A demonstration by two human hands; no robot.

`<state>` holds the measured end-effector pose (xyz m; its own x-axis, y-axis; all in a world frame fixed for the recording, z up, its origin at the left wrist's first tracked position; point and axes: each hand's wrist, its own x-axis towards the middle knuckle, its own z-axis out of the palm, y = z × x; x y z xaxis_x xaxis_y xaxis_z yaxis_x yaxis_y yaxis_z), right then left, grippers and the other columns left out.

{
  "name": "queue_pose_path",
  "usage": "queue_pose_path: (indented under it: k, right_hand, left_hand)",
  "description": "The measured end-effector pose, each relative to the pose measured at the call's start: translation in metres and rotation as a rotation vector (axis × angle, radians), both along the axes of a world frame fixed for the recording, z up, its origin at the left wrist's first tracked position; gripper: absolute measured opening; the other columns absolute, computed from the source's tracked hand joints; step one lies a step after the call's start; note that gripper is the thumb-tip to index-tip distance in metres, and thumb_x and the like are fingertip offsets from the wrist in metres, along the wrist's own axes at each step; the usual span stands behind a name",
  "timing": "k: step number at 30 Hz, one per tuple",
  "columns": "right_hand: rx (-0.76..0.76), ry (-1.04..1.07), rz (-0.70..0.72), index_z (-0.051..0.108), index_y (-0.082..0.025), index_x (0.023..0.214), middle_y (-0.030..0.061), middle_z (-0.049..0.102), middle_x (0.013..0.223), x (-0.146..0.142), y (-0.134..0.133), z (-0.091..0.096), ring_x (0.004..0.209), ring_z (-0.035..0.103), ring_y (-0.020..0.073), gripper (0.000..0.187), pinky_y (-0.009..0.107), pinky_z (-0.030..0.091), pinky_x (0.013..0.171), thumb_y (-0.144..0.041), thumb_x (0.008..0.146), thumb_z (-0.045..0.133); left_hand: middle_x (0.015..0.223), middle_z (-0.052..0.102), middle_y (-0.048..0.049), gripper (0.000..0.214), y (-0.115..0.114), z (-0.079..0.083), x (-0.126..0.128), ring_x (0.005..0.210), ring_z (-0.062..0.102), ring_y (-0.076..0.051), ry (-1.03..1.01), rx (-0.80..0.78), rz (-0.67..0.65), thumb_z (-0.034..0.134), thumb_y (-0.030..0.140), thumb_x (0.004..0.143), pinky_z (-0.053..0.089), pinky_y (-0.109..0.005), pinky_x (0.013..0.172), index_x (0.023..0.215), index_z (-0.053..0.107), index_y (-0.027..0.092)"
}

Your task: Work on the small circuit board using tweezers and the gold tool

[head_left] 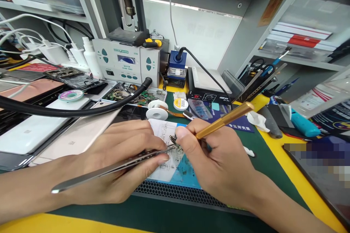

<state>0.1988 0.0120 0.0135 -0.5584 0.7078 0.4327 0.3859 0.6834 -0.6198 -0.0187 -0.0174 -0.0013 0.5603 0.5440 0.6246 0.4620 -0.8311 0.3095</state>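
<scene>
My left hand (120, 156) is closed on steel tweezers (109, 167), whose tips meet a small circuit board (176, 142) at the middle. In my right hand (216, 156) is a gold pen-shaped tool (226, 118), gripped like a pencil; its working tip is hidden behind my fingers, near the board. Part of the board is covered by my right thumb. Beneath both hands lies a stained white and blue sheet (187, 176), resting on a dark honeycomb-patterned surface (175, 191).
A rework station (128, 62) with a thick black hose (68, 111) stands behind my left hand. Phones (46, 123) lie at the left. A solder spool (157, 113), a tray of circuit boards (131, 94) and a black heating plate unit (209, 87) sit behind the sheet.
</scene>
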Motion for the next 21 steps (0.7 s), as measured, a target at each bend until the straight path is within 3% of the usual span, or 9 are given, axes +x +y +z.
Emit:
queue_pose_path:
  k: [21]
  right_hand:
    - [0.018, -0.009, 0.02, 0.034, -0.021, 0.068, -0.0054, 0.036, 0.062, 0.001, -0.0008, 0.0006, 0.055, 0.036, 0.0104, 0.037, 0.029, 0.026, 0.056, -0.019, 0.102, 0.047]
  left_hand:
    - [0.087, 0.073, -0.0055, 0.012, 0.0, 0.0025, 0.0014, 0.078, 0.068, -0.018, 0.01, 0.008, 0.016, 0.062, 0.008, 0.09, 0.055, -0.029, 0.07, 0.099, 0.066, 0.016]
